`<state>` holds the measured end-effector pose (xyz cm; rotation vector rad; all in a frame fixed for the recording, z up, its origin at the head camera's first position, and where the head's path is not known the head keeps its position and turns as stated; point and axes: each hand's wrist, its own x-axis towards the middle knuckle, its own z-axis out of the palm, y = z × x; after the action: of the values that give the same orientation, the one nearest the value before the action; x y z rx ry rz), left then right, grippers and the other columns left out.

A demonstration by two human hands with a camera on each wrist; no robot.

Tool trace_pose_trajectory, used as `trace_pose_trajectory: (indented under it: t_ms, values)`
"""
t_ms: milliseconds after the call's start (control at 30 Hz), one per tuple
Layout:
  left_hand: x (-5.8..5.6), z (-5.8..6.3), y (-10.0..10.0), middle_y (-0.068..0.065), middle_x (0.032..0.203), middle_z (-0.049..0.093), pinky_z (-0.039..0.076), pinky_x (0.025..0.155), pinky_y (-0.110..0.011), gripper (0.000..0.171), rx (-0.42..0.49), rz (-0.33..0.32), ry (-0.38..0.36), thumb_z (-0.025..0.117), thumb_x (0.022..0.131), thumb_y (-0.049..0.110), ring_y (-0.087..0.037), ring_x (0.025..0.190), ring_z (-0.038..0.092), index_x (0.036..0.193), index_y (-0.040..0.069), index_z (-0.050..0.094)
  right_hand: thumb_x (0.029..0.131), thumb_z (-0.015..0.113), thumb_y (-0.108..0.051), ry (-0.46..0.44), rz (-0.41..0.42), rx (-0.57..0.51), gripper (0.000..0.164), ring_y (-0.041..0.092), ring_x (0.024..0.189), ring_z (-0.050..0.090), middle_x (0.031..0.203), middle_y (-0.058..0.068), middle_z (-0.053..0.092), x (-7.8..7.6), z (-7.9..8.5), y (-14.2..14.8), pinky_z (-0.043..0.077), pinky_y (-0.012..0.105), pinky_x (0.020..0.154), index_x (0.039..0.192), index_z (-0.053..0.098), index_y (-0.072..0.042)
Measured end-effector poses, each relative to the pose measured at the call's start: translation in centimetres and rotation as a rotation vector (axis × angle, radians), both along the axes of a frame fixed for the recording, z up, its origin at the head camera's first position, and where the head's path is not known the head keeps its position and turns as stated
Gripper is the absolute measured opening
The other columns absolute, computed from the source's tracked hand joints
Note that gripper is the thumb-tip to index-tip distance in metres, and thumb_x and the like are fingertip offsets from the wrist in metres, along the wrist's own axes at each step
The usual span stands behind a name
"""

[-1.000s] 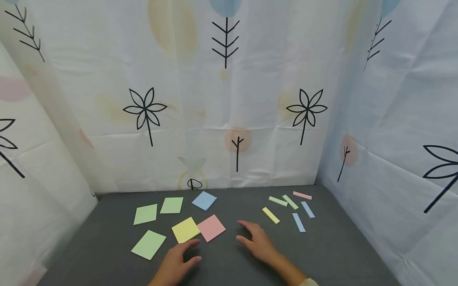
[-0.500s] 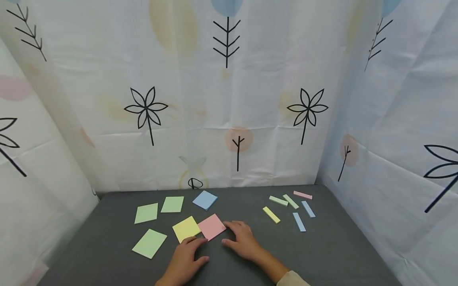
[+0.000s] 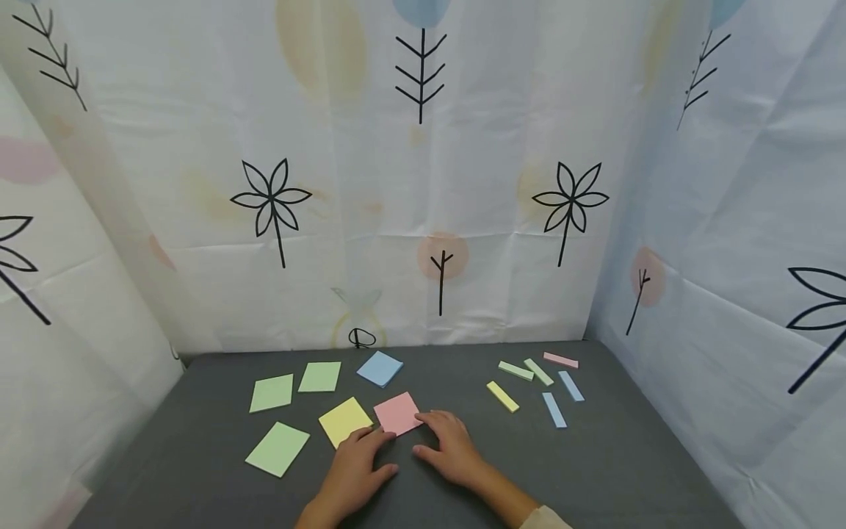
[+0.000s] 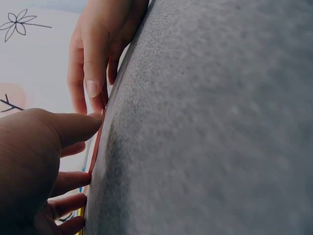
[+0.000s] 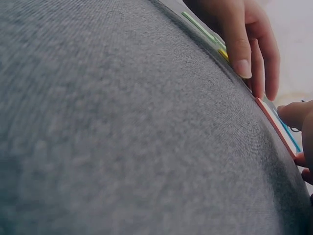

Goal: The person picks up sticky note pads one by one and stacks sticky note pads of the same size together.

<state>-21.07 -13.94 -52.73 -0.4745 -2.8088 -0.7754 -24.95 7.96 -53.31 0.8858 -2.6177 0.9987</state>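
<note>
A pink square sticky note pad point(image 3: 397, 412) lies flat on the grey table, between and just beyond my two hands. My left hand point(image 3: 357, 469) has its index fingertip at the pad's near edge, its fingers loosely bent and its thumb apart. From the right, my right hand point(image 3: 451, 450) touches the pad's right corner with a fingertip, its thumb spread lower down. Left of the pink pad lies a yellow sticky note pad point(image 3: 344, 421), partly covered by the left fingers. Edge-on in the left wrist view, the pink pad point(image 4: 97, 142) shows as a thin red line beside the fingertips.
Green square notes point(image 3: 277, 450), point(image 3: 272, 393), point(image 3: 320, 377) lie on the left of the table. A blue pad point(image 3: 380, 369) sits behind the pink one. Several narrow coloured strips, including a yellow strip point(image 3: 502, 397), lie at right. Patterned white cloth point(image 3: 489, 162) encloses the table.
My right hand has come leftward to the pink pad, and my left hand has shifted right. The pink pad has turned and moved slightly right, away from the yellow one.
</note>
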Motion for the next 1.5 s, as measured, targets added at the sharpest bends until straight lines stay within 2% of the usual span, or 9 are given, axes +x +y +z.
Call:
trace_pose_trajectory:
  t_ms: [233, 467, 667, 833, 1000, 1167, 1300, 1500]
  values:
    - [-1.0, -0.1, 1.3, -0.006, 0.12, 0.066, 0.038, 0.094, -0.06, 0.044, 0.008, -0.015, 0.016, 0.078, 0.079, 0.031, -0.036, 0.12, 0.052, 0.118, 0.015, 0.068, 0.088, 0.072, -0.026, -0.017, -0.031, -0.044, 0.049, 0.029, 0.117, 0.053, 0.124, 0.007, 0.061, 0.4, -0.3, 1.2, 0.04, 0.054, 0.096, 0.131, 0.059, -0.005]
    - [-1.7, -0.1, 1.8, -0.003, 0.12, 0.066, 0.037, 0.096, -0.059, 0.043, 0.002, -0.046, 0.019, 0.078, 0.079, 0.03, -0.036, 0.12, 0.052, 0.118, 0.016, 0.068, 0.087, 0.073, -0.023, 0.011, -0.058, -0.047, 0.046, 0.029, 0.113, 0.055, 0.121, 0.006, 0.063, 1.1, -0.3, 2.1, 0.042, 0.052, 0.094, 0.128, 0.061, -0.006]
    - [-2.2, 0.1, 1.8, 0.0, 0.117, 0.067, 0.04, 0.094, -0.053, 0.044, -0.08, -0.081, 0.063, 0.081, 0.077, 0.028, -0.031, 0.115, 0.055, 0.117, 0.016, 0.068, 0.081, 0.077, -0.017, 0.066, -0.062, -0.031, 0.044, 0.026, 0.11, 0.056, 0.116, 0.005, 0.064, 1.3, -0.3, 2.5, 0.042, 0.049, 0.093, 0.122, 0.064, -0.005]
    - [-2.8, 0.4, 1.5, 0.002, 0.108, 0.07, 0.044, 0.088, -0.047, 0.043, -0.153, -0.098, 0.146, 0.083, 0.074, 0.03, -0.025, 0.104, 0.057, 0.113, 0.016, 0.071, 0.075, 0.083, -0.013, 0.146, -0.041, -0.018, 0.044, 0.025, 0.106, 0.058, 0.112, 0.006, 0.065, 0.5, 0.0, 2.6, 0.045, 0.043, 0.092, 0.114, 0.067, -0.004]
    - [-3.7, 0.4, 1.1, 0.0, 0.106, 0.07, 0.042, 0.09, -0.048, 0.041, -0.207, -0.102, 0.228, 0.084, 0.072, 0.032, -0.027, 0.105, 0.057, 0.108, 0.017, 0.072, 0.079, 0.082, -0.019, 0.152, 0.045, 0.038, 0.045, 0.028, 0.117, 0.056, 0.124, 0.012, 0.062, -0.9, 0.7, 2.8, 0.043, 0.046, 0.097, 0.119, 0.066, -0.005]
    - [-4.7, 0.3, 0.9, 0.0, 0.111, 0.069, 0.038, 0.097, -0.053, 0.037, -0.206, -0.11, 0.193, 0.082, 0.075, 0.034, -0.032, 0.116, 0.053, 0.107, 0.018, 0.073, 0.085, 0.076, -0.025, 0.137, 0.116, 0.13, 0.043, 0.027, 0.123, 0.053, 0.131, 0.011, 0.059, -2.3, 1.1, 2.8, 0.041, 0.045, 0.1, 0.123, 0.065, -0.007]
    - [-5.3, 0.1, 0.8, 0.0, 0.111, 0.07, 0.036, 0.098, -0.055, 0.032, -0.198, -0.121, 0.161, 0.08, 0.077, 0.034, -0.034, 0.119, 0.053, 0.105, 0.018, 0.074, 0.087, 0.074, -0.022, 0.158, 0.151, 0.161, 0.035, 0.026, 0.121, 0.055, 0.125, 0.011, 0.063, -3.0, 1.1, 2.6, 0.043, 0.045, 0.098, 0.118, 0.067, -0.006]
    - [-5.8, -0.1, 0.6, 0.001, 0.111, 0.07, 0.037, 0.097, -0.056, 0.024, -0.155, -0.108, 0.165, 0.078, 0.081, 0.029, -0.034, 0.117, 0.054, 0.102, 0.018, 0.076, 0.088, 0.073, -0.016, 0.263, 0.166, 0.197, 0.019, 0.024, 0.113, 0.06, 0.113, 0.009, 0.068, -3.5, 0.9, 2.1, 0.045, 0.043, 0.095, 0.104, 0.071, -0.006]
